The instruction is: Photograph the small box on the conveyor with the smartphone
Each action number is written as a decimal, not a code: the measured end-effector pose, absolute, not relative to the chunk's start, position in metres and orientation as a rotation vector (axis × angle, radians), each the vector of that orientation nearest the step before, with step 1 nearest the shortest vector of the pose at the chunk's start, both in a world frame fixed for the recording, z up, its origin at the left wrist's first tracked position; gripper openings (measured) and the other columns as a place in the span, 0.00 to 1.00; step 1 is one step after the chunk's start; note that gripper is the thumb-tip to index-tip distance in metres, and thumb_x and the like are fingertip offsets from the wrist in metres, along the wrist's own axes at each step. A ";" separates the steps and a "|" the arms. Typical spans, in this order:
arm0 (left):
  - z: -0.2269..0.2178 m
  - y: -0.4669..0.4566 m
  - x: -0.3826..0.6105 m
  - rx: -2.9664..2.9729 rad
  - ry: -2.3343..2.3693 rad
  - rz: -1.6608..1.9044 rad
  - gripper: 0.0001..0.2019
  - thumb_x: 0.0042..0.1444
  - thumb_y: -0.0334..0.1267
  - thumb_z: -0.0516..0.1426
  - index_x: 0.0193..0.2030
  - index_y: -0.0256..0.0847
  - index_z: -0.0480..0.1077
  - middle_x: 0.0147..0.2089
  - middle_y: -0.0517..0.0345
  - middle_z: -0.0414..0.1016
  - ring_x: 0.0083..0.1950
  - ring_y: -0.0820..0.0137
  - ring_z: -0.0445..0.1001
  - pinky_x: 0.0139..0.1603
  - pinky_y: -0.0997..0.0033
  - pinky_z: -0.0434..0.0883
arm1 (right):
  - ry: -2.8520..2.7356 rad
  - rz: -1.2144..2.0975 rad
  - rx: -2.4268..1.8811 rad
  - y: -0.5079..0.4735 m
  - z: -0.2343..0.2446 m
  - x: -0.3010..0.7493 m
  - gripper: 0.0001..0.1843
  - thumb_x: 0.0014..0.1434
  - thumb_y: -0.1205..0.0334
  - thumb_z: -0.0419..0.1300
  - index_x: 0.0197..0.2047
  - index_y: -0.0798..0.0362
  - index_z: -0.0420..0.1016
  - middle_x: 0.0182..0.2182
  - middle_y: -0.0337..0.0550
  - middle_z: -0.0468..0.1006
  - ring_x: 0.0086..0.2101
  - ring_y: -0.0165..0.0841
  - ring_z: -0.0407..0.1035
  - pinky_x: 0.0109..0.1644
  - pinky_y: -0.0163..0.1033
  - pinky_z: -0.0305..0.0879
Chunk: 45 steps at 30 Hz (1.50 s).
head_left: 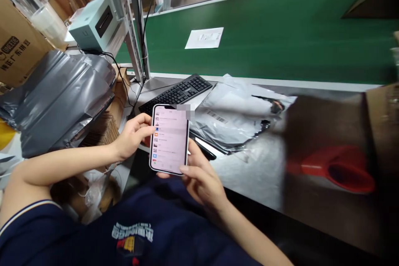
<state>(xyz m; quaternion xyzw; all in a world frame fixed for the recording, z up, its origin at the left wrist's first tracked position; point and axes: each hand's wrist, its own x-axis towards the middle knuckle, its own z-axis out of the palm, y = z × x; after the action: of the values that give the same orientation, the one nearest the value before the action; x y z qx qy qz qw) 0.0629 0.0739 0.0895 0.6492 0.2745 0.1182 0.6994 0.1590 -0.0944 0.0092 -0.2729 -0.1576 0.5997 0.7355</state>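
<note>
A white-edged smartphone [170, 139] with a lit screen showing a list is held upright in front of me, just off the table's near edge. My right hand [199, 176] cradles it from below and behind, fingers wrapped round its right side. My left hand [132, 135] is at the phone's left edge, its thumb resting on the screen. Beyond the phone a black keyboard [179, 91] lies on the metal table [264, 166].
Grey plastic mailer bags [237, 112] lie on the table right of the keyboard. A red scoop-like object [339, 168] sits at the right. Behind runs a green conveyor belt [280, 29] carrying a white paper label [205, 38]. Grey bags [59, 95] and a label printer [93, 23] stand at the left.
</note>
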 end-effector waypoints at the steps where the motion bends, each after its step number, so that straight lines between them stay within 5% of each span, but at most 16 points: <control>1: 0.090 0.074 0.063 1.438 0.609 0.271 0.22 0.53 0.49 0.63 0.41 0.33 0.63 0.31 0.57 0.70 0.29 0.74 0.70 0.28 0.78 0.70 | -0.330 1.333 -0.543 -0.094 0.008 0.160 0.39 0.58 0.64 0.68 0.68 0.47 0.57 0.58 0.50 0.77 0.48 0.42 0.78 0.45 0.48 0.83; 10: 0.085 0.076 0.058 1.479 0.494 0.164 0.37 0.54 0.46 0.67 0.63 0.32 0.53 0.47 0.42 0.77 0.37 0.71 0.77 0.33 0.79 0.74 | -0.486 1.300 -0.339 -0.092 0.001 0.162 0.35 0.68 0.70 0.62 0.71 0.30 0.65 0.64 0.38 0.73 0.59 0.38 0.74 0.61 0.50 0.77; 17: 0.078 0.076 0.050 1.545 0.453 0.074 0.41 0.57 0.49 0.66 0.67 0.41 0.46 0.52 0.42 0.75 0.29 0.73 0.71 0.25 0.77 0.71 | -0.479 1.308 -0.362 -0.092 0.000 0.162 0.34 0.69 0.70 0.62 0.71 0.31 0.63 0.63 0.39 0.74 0.53 0.32 0.77 0.53 0.41 0.80; 23: 0.079 0.077 0.050 1.492 0.391 0.010 0.44 0.55 0.42 0.65 0.70 0.44 0.42 0.58 0.41 0.69 0.31 0.73 0.74 0.27 0.77 0.74 | -0.212 1.349 -0.569 -0.093 0.025 0.163 0.44 0.54 0.66 0.69 0.69 0.45 0.55 0.61 0.47 0.75 0.53 0.41 0.78 0.48 0.43 0.81; 27: 0.079 0.075 0.050 1.491 0.350 -0.018 0.43 0.56 0.39 0.65 0.71 0.45 0.42 0.61 0.41 0.67 0.29 0.77 0.73 0.27 0.80 0.73 | -0.159 1.311 -0.707 -0.090 0.035 0.162 0.39 0.52 0.65 0.67 0.64 0.47 0.55 0.62 0.52 0.73 0.50 0.49 0.78 0.40 0.48 0.82; 34: 0.081 0.072 0.049 1.573 0.330 -0.012 0.41 0.57 0.37 0.64 0.69 0.43 0.43 0.61 0.40 0.67 0.28 0.79 0.73 0.26 0.83 0.71 | -0.193 1.261 -0.772 -0.084 0.017 0.161 0.43 0.52 0.49 0.75 0.62 0.46 0.55 0.64 0.55 0.69 0.48 0.53 0.78 0.31 0.49 0.81; 39: 0.081 0.069 0.046 1.675 0.320 -0.013 0.38 0.60 0.39 0.63 0.68 0.44 0.44 0.62 0.40 0.66 0.26 0.79 0.71 0.22 0.83 0.65 | -0.214 1.232 -0.835 -0.084 0.017 0.162 0.40 0.57 0.38 0.70 0.61 0.48 0.56 0.62 0.56 0.69 0.47 0.51 0.77 0.29 0.47 0.81; 45: 0.082 0.067 0.042 1.730 0.267 -0.030 0.40 0.61 0.38 0.64 0.71 0.47 0.43 0.61 0.42 0.66 0.29 0.77 0.73 0.25 0.82 0.67 | -0.158 1.229 -0.847 -0.081 0.023 0.161 0.43 0.54 0.35 0.70 0.62 0.46 0.58 0.59 0.56 0.70 0.43 0.51 0.77 0.25 0.46 0.78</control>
<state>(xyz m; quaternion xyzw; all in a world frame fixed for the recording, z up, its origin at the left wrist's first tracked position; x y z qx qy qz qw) 0.0420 0.0672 0.0816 0.7588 0.1171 -0.0131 0.6405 0.1612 -0.0810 0.0227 -0.3850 -0.0717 0.5583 0.7314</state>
